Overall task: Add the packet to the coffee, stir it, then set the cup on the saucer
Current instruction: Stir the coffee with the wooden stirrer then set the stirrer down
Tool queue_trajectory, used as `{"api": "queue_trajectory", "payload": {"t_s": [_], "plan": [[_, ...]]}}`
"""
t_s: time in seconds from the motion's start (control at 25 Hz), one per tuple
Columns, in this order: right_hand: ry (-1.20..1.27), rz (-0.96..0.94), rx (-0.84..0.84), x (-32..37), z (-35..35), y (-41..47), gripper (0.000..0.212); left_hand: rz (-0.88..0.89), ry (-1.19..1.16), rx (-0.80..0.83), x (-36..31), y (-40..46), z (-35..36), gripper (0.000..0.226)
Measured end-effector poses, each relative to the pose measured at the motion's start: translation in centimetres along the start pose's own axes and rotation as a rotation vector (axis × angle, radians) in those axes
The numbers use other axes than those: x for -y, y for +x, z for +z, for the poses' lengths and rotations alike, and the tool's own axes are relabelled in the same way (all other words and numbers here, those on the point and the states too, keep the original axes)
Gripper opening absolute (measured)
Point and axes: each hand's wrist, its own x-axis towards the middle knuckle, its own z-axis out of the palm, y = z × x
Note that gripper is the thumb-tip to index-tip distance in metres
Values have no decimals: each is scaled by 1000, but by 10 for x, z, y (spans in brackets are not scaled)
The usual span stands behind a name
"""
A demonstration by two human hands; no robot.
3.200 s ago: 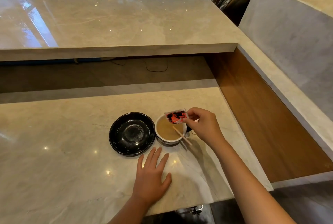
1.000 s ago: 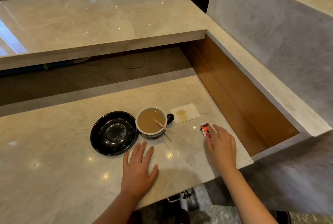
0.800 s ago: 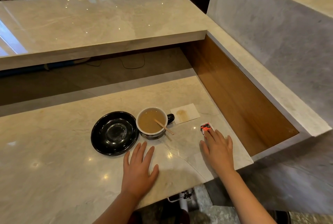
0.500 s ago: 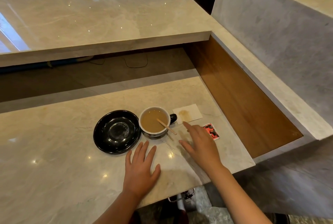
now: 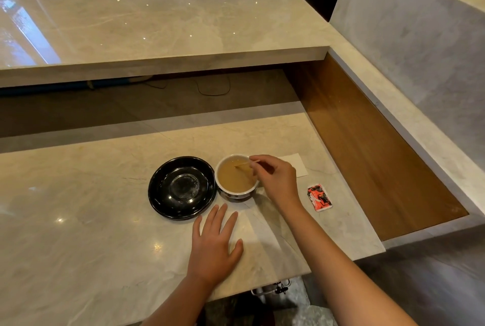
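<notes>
A cup (image 5: 236, 193) with a white inside and dark outside holds light brown coffee and stands on the marble counter. My right hand (image 5: 275, 180) is over its right rim, fingers pinched on a thin wooden stir stick (image 5: 242, 165) that dips into the coffee. The black saucer (image 5: 181, 188) lies just left of the cup, touching or nearly touching it. The red and black packet (image 5: 319, 197) lies flat on the counter to the right of my right hand. My left hand (image 5: 214, 245) rests flat on the counter, fingers spread, below the saucer and cup.
A white napkin (image 5: 298, 165) lies behind my right hand, partly hidden. A raised marble shelf (image 5: 157, 31) runs across the back. A brown wooden recess (image 5: 367, 157) drops off at the right. The counter's front edge (image 5: 262, 283) is close to my wrists.
My right hand let go of the packet on the counter at the right, moved left to the cup and took hold of the stir stick. The left hand stayed flat.
</notes>
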Motion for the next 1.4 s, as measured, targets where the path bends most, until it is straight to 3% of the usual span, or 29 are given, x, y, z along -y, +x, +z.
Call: {"api": "queue_trajectory", "payload": {"t_s": [0.24, 0.36, 0.76, 0.96, 1.2, 1.4], "plan": [[-313, -191, 76, -2, -14, 19, 10, -9, 19, 13, 1, 0, 2, 58], [-341, -195, 70, -11, -30, 17, 9, -9, 20, 12, 1, 1, 2, 57], [198, 147, 6, -15, -10, -10, 21, -23, 57, 33, 1, 1, 3, 58], [226, 139, -80, -8, 11, -1, 17, -20, 38, 27, 1, 1, 3, 58], [-66, -29, -102, -7, 1, 7, 14, -20, 41, 26, 2, 0, 3, 58], [-365, -208, 76, 6, -16, 11, 13, -17, 46, 31, 2, 1, 4, 59]]}}
